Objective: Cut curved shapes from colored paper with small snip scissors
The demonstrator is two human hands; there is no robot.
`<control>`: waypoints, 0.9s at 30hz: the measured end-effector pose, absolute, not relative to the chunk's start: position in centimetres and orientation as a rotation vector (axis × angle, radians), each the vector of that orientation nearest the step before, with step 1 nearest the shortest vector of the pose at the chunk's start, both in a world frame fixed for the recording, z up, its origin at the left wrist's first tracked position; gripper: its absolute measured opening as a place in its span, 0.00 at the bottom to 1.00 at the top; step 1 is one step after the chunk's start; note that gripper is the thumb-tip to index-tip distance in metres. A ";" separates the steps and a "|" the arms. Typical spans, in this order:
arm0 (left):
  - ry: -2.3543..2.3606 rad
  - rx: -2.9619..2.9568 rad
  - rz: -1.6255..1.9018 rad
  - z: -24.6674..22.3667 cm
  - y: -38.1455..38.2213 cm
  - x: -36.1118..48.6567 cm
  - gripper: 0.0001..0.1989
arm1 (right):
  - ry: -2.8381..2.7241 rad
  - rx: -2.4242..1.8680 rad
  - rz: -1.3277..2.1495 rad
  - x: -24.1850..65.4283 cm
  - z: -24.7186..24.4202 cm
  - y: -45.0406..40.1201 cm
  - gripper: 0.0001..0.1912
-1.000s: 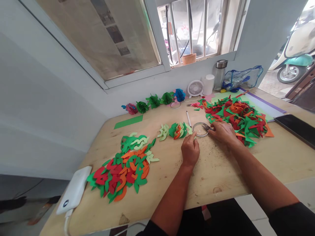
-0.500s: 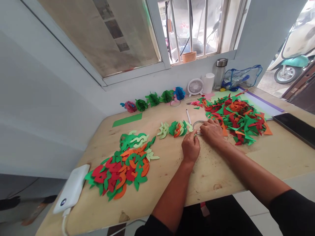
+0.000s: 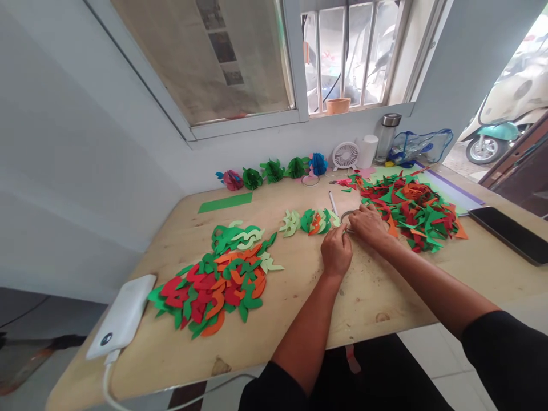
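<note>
though many paper shapes point(image 3: 214, 279) lie cut, the left hand point(image 3: 337, 252) and right hand point(image 3: 368, 224) curl close (pinch unclear), work seemingly unfinished.

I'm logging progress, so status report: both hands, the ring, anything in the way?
Left hand and right hand close together at the ring, grips hidden. Ring on table, partly covered. White pen just beyond.

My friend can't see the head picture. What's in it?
A person's left hand and right hand are close together at a wooden table, between colorful paper cutouts at left and a heap of paper scraps at right.
</note>
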State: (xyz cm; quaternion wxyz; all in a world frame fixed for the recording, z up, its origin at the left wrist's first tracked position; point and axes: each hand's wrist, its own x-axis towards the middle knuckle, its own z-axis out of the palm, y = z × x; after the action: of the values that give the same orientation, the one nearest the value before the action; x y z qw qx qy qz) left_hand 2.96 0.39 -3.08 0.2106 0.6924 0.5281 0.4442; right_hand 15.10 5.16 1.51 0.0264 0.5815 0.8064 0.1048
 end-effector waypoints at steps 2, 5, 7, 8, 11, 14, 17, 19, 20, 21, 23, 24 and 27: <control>1.477 1.903 1.249 -3.0 0.4 2.9 0.20 | 2.497 1.784 0.331 15.2 1.6 5.1 0.12; 1.501 1.877 1.246 -2.8 0.3 2.8 0.20 | 2.462 1.836 0.349 15.8 1.6 4.4 0.13; 1.505 1.871 1.237 -2.7 0.2 2.8 0.20 | 2.443 1.930 0.357 16.4 1.5 3.8 0.12; 1.502 1.868 1.234 -2.7 0.2 2.8 0.20 | 2.446 1.979 0.341 16.9 1.4 3.5 0.12; 1.478 1.836 1.256 -2.6 0.0 2.8 0.20 | 2.511 2.161 0.279 19.3 1.5 2.9 0.11; 1.458 1.802 1.289 -2.6 0.0 2.8 0.19 | 2.404 2.461 0.309 23.2 2.4 2.9 0.10; 1.452 1.808 1.287 -2.6 0.1 2.8 0.19 | 2.183 2.681 0.398 27.5 3.9 3.3 0.12; 1.451 1.813 1.284 -2.6 0.1 2.8 0.19 | 2.103 2.687 0.352 29.5 4.9 3.4 0.12; 1.450 1.811 1.285 -2.6 0.1 2.8 0.19 | 2.064 2.688 0.320 30.1 5.3 3.4 0.13; 1.448 1.807 1.288 -2.6 0.1 2.8 0.19 | 2.028 2.694 0.304 30.6 5.7 3.5 0.14; 1.445 1.797 1.299 -2.6 0.1 2.8 0.19 | 1.958 2.710 0.259 30.9 6.0 3.5 0.15; 1.446 1.799 1.302 -2.6 0.1 2.7 0.19 | 1.935 2.713 0.238 30.9 6.1 3.5 0.15; 1.458 1.825 1.299 -2.6 0.1 2.7 0.18 | 1.892 2.714 0.204 30.9 6.2 3.7 0.17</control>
State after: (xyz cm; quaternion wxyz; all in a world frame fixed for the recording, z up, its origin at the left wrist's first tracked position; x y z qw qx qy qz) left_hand 2.66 0.15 -2.64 0.2322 0.6642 0.5307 0.4725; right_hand 30.85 3.71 6.24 -0.0865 0.8158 0.5686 0.0612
